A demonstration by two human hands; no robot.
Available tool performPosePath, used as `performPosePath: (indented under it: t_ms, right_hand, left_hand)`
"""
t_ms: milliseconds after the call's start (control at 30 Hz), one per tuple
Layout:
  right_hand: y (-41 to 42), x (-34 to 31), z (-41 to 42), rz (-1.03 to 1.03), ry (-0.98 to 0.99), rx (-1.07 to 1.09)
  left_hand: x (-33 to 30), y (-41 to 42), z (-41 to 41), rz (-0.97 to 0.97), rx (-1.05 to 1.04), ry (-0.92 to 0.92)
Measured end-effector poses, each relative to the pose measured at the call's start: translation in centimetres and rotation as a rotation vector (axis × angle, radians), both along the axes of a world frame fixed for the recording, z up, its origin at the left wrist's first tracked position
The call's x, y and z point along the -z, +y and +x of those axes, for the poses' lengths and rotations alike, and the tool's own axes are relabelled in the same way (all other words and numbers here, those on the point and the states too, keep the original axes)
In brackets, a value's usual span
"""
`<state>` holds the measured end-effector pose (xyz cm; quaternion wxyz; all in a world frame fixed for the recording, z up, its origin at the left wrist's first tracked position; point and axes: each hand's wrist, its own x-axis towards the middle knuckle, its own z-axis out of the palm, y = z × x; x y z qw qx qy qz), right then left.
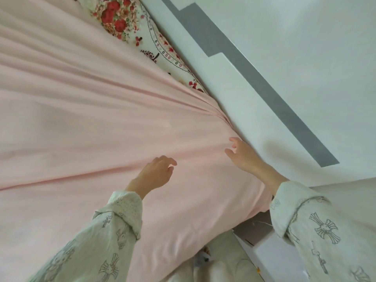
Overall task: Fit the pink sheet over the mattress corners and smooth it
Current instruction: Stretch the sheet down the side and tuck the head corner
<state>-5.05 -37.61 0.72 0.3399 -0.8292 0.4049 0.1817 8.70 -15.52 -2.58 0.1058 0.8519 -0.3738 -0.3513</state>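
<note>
**Soft, light cloth bunched at the wall edge: where to take hold**

Nearest the viewer, the pink sheet [85,123] wraps down over the mattress corner [234,202], which sits just short of the white wall [305,68]; there the cloth looks pulled fairly snug, with only shallow ripples.

Further from that corner, both hands float over the top of the bed. The left hand [156,174] has loosely curled fingers and nothing in them; whether the fingertips brush the cloth cannot be told. The right hand [243,154] is closer to the wall, fingers spread and half open, also holding nothing, its tips close to the sheet's edge beside the wall.

Beyond the right hand, along the wall, long folds converge into a tight gather [219,115] where the sheet dives into the gap between mattress and wall. From that knot the creases fan outward across the bed, away from the wall.

Farthest along the wall, a floral cover [126,23] is exposed, so the sheet does not yet reach that stretch.

Judging by the drape, the fabric is thin, limp and light; it should slide easily on itself and crease at any pull. The sensible hold is probably the hem beside the gather, pinched and drawn along the wall toward the floral part, with a flat palm sweeping the folds outward.
</note>
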Motion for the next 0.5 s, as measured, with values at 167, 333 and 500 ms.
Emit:
performPosePath:
  t_ms: [167,333,500]
  right_hand:
    - [-4.4,2.5,3.0,0.001,0.019,0.040]
    - [-7.3,6.6,6.3,-0.010,0.138,0.031]
    - [-8.5,10.0,6.4,0.136,0.238,0.076]
  left_hand:
    - [1.3,-5.3,2.1,0.069,0.049,0.038]
    - [2.7,-9.0,2.9,0.062,0.067,0.025]
    - [4.1,-11.4,4.3,0.072,0.076,0.012]
